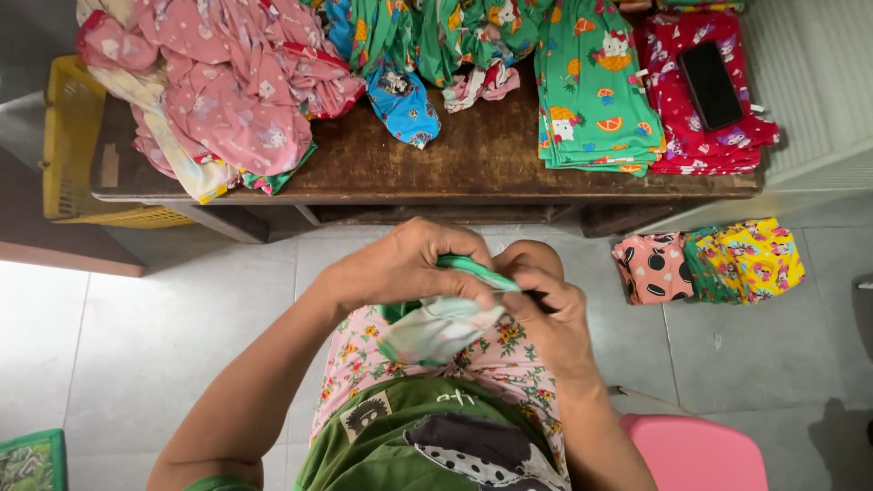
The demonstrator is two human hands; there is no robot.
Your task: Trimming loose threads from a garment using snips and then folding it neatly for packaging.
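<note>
Two hands are bunched on one small garment: your left hand [400, 268] curls over the top of a pale green printed cloth piece [441, 323], fingers pressed together on its green edge, and your right hand [550, 314] pinches the same edge from the other side. The piece hangs in front of your lap, above the floral fabric [509, 350] over your knees and short of the wooden table [473, 159].

It looks thin, light and limp, so judge it as something that sags wherever you let go and slides little between dry fingers. Take it by the hem or a seam, where the doubled cloth gives firmer purchase; a grip in the middle would only gather folds.

On the table lie a loose pink heap [232, 86], a folded green stack [591, 91] and a red stack [705, 136] with a black phone [711, 84] on top. More folded pieces [709, 262] sit on the floor tiles.
</note>
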